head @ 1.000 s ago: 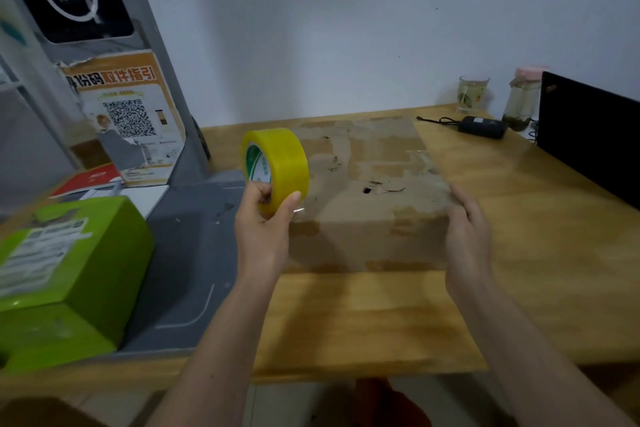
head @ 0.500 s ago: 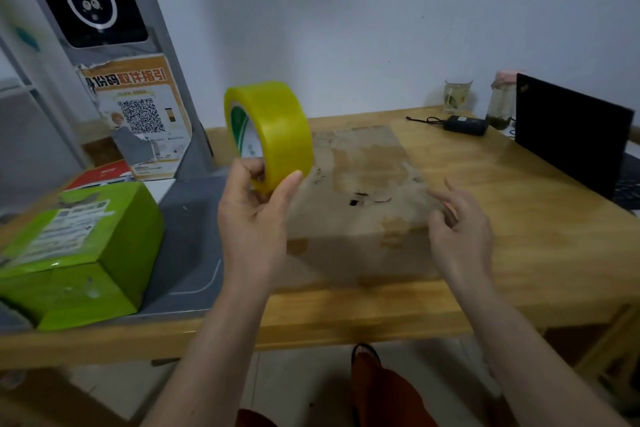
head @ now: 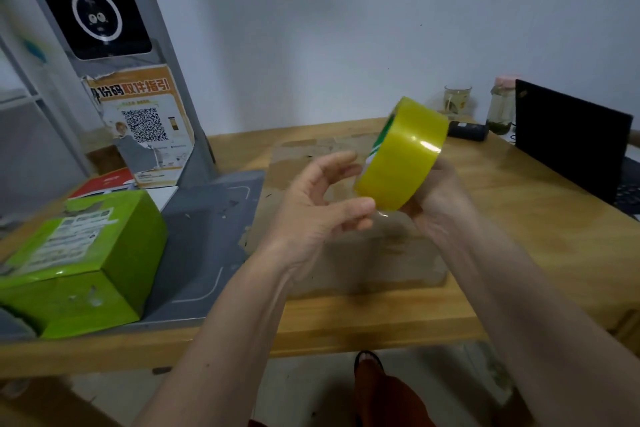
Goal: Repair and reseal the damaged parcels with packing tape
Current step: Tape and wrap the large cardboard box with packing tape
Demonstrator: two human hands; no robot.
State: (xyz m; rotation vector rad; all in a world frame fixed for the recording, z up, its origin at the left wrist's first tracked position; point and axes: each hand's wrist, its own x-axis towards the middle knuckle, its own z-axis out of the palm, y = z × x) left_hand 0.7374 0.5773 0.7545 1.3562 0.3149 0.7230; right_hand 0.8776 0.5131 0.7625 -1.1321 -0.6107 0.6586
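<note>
From the head view, the yellow tape roll [head: 403,154] sits above the brown parcel [head: 304,163] on the counter [head: 519,218], cradled in the right hand [head: 440,198]; the left hand [head: 318,204] pinches its free end; it looks light and rigid, with a slick face, so best gripped through the core.

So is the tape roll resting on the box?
No, the tape roll is held up in the right hand, above the box.

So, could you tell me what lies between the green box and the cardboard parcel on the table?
In the head view, only a grey mat lies between the green box and the cardboard parcel.
</note>
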